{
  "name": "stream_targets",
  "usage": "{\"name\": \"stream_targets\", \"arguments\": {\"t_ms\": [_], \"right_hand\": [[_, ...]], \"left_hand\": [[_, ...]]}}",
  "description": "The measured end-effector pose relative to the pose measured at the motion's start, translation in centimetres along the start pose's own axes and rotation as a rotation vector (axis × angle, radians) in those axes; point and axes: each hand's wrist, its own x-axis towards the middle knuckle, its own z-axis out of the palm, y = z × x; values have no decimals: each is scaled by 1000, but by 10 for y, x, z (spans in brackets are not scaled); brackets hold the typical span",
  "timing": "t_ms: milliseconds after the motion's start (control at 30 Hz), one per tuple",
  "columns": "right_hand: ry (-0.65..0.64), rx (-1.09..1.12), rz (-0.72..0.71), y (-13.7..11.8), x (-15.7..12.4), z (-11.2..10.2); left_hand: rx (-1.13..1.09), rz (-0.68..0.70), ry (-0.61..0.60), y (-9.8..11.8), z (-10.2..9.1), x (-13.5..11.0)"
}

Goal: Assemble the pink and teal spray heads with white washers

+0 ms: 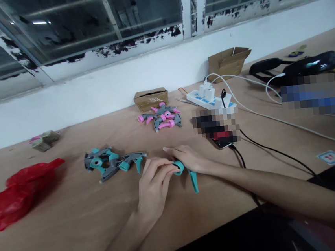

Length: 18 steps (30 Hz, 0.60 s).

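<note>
My left hand [153, 181] pinches a teal plastic ring [178, 168] between thumb and fingers. The ring belongs to, or sits against, a trigger-handled plastic piece whose teal lever [194, 181] sticks out below my right hand [188, 157]. That hand lies closed over the piece from above, so most of its body is hidden. Left of my hands, several similar grey-and-teal plastic trigger handles [111, 171] lie in a heap. Further back is a pile of grey-and-pink trigger handles [166, 117].
Small cardboard boxes [151, 100] stand along the wall. A white power strip [209, 99] with plugs and cables lies at the back right, near a phone [224, 143]. A red plastic bag [22, 190] is at left. Black cables [270, 147] run beside my right arm.
</note>
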Motion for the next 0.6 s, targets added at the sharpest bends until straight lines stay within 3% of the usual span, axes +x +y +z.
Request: {"name": "stream_targets", "arguments": {"t_ms": [233,467,600], "right_hand": [[-3,206,46,9,4,-10],[0,160,98,2,-2,-10],[-27,173,124,2,-3,-11]], "left_hand": [[-91,-42,10,3,-5,-2],[-142,-397,16,-9,-2,-8],[-278,-521,-44,-11,-1,-5]]}}
